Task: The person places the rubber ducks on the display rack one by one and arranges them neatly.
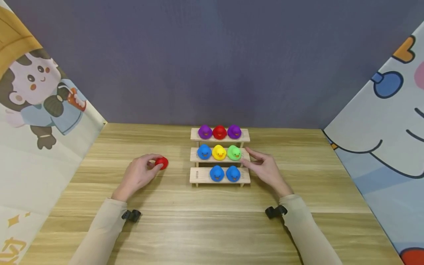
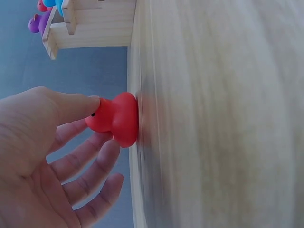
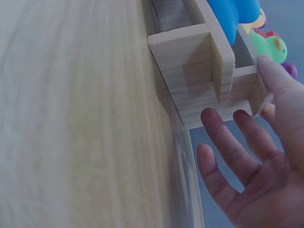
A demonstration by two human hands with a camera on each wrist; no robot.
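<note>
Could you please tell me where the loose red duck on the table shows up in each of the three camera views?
Head: the red duck sits on the table left of the wooden stepped rack, at the left hand's fingertips.
Left wrist: centre left, thumb on its head, fingers beneath.
Right wrist: not in view.
Shared landmark: the wooden stepped rack, top left in the left wrist view, upper right in the right wrist view.
</note>
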